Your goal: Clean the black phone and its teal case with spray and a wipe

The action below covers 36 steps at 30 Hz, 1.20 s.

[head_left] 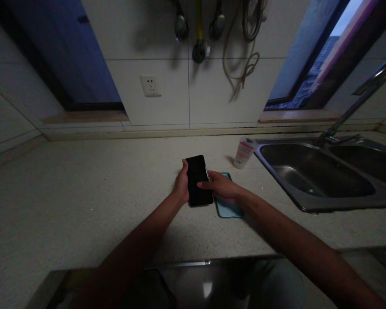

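Note:
A black smartphone with a dark screen is held between both hands above the counter. My left hand is closed round its left edge, the thumb along the side near the top. My right hand grips the right edge, with its thumb lying over the screen. Under my right hand lies a light blue phone case, partly hidden by that hand and wrist. The fingers beneath the phone are out of sight.
A clear plastic cup with pink print stands behind the case. To the right is a double steel sink with a tall faucet. The pale counter meets a tiled wall bearing a socket, pipe valves and a hanging cord.

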Motion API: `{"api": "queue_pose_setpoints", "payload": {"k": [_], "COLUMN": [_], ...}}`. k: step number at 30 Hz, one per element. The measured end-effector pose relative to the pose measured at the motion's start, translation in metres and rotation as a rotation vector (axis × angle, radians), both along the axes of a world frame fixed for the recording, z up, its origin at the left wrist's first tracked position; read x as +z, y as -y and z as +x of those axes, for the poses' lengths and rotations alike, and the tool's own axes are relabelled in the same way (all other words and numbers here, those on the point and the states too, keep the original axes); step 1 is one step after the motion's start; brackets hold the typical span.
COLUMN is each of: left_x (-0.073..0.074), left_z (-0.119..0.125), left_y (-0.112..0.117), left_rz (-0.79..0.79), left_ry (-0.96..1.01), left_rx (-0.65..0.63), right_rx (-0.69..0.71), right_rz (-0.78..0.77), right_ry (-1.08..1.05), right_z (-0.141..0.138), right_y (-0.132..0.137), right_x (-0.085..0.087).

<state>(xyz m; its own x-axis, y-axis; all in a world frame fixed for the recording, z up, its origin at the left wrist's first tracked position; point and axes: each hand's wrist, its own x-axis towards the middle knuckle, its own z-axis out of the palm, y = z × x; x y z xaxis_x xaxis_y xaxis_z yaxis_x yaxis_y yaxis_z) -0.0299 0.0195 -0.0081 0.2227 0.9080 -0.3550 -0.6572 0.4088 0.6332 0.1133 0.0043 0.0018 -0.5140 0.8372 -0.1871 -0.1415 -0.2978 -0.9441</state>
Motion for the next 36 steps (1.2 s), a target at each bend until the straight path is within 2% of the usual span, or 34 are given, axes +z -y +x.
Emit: {"api": "queue_pose_setpoints", "payload": {"k": [5,8,10,16,24,27,30,33,36], "left_x": [0.003,0.004,0.003,-0.001,-0.006,-0.008,-0.009,-0.008,-0.006], "left_z": [-0.004,-0.007,-0.009,-0.011,-0.011,-0.011,-0.009,-0.005,-0.001], "left_y": [-0.003,-0.005,-0.006,-0.006,-0.007,-0.006,-0.003,0.0,0.001], "left_rz": [0.008,-0.02,-0.03,0.003,-0.012,-0.037,-0.025,-0.041,-0.088], "left_ry": [0.041,0.045,0.055,0.098,0.068,0.063,0.08,0.079,0.062], "left_rx": [-0.027,-0.017,-0.006,-0.013,-0.137,-0.233,-0.332,-0.341,-0.252], "right_rx": [0.125,0.218,0.219,0.023,-0.345,-0.525,-0.559,-0.352,-0.077], "right_rz": [-0.034,-0.035,-0.012,0.054,0.149,0.303,0.537,0.827,1.117], "right_ry": [0.153,0.153,0.141,0.135,0.087,0.122,0.181,0.281,0.477], "right_z": [0.016,0.028,0.035,0.037,0.032,0.033,0.031,0.025,0.018], "right_y": [-0.008,-0.016,-0.022,-0.03,-0.035,-0.039,-0.037,-0.028,-0.021], "right_x": [0.005,0.009,0.011,0.011,0.006,0.004,0.002,-0.001,-0.005]}}
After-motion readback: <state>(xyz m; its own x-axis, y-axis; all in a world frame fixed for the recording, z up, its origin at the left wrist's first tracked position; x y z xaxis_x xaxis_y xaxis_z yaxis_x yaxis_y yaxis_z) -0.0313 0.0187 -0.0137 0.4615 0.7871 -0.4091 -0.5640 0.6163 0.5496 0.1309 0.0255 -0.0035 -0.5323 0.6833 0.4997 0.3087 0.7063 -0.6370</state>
